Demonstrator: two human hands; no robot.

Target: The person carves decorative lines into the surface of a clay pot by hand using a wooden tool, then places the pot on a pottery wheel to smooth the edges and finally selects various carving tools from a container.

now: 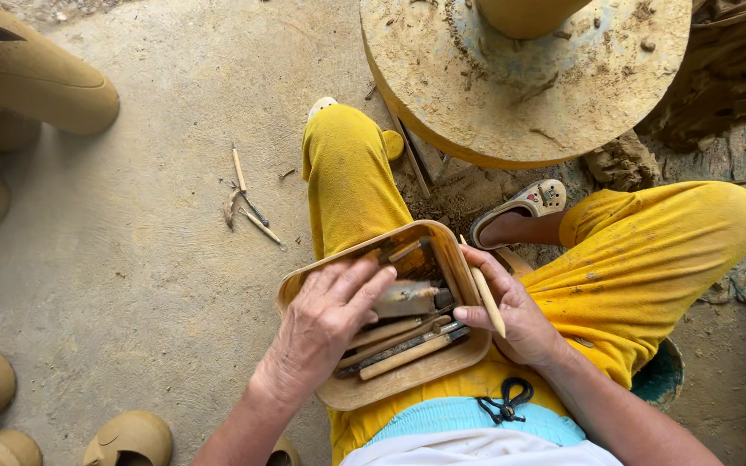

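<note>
A shallow wooden tool box [364, 393] rests on my lap, on yellow trousers. Several wooden and metal clay tools [403, 345] lie inside it. My left hand [325, 324] reaches into the box, fingers spread over the tools, touching a flat wooden block [407, 298]. My right hand [511, 315] steadies the box's right rim and pinches a thin wooden stick [483, 289] between thumb and fingers.
A clay-smeared potter's wheel disc [520, 86] stands ahead with a clay piece on it. Loose sticks [248, 198] lie on the concrete floor to the left. Unfired clay pots [28, 82] line the left edge and bottom left corner. My sandalled foot [524, 211] rests by the wheel.
</note>
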